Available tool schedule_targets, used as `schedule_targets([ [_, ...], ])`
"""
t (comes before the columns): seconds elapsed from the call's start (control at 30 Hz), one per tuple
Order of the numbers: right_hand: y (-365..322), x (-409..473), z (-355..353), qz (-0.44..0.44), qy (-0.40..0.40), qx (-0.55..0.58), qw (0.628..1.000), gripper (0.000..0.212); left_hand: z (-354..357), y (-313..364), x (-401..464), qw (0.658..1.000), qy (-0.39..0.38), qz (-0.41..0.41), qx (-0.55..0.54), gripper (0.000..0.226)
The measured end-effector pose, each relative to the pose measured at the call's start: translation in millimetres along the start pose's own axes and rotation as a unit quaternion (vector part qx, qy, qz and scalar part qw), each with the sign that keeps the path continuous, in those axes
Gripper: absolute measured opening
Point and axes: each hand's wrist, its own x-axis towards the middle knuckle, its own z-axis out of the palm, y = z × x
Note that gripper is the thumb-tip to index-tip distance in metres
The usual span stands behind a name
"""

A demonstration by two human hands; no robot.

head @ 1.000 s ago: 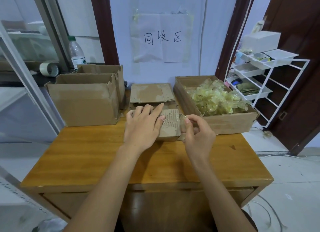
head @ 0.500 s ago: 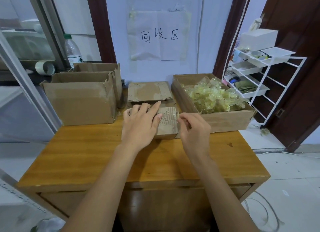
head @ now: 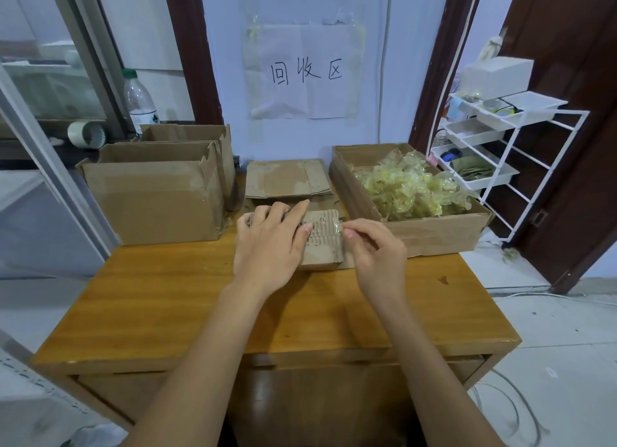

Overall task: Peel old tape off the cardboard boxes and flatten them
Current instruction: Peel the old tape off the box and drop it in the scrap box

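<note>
Small brown cardboard box [head: 322,243] lies on the wooden bench [head: 173,299], just left of the tray-like carton of yellowish peeled tape [head: 412,193]. Left hand [head: 270,243], grip spread flat, pins it against the pull. Right hand [head: 374,249] pinches the clear tape strip [head: 339,228] at the box's right edge; carton near for discards.

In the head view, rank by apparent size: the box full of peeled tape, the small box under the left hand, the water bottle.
1. Box full of peeled tape, clearly largest.
2. Small box and water bottle: unsure; the box is partly hidden by the left hand and the bottle stands farther back.
</note>
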Motion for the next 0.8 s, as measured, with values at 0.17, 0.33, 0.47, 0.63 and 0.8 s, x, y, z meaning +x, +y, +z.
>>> schedule_targets([
  [0.17,-5,5,-2,0.125,0.001,0.142,0.982,0.024,-1,0,-1,1.0,0.0,0.001,0.001,0.05],
  [0.33,0,14,-1,0.169,-0.05,0.148,0.973,0.046,-1,-1,-1,1.0,-0.005,0.0,0.002,0.051],
  [0.47,5,11,1,0.216,-0.051,0.177,0.959,0.03,-1,-1,0,1.0,-0.008,-0.002,-0.002,0.051],
  [0.63,3,7,1,0.213,-0.061,0.203,0.954,0.017,-3,-2,-1,1.0,-0.015,0.011,-0.02,0.056],
  [0.8,-3,5,0,0.246,-0.083,0.267,0.928,0.03,-12,1,-8,0.998,-0.018,0.013,-0.064,0.054],
])
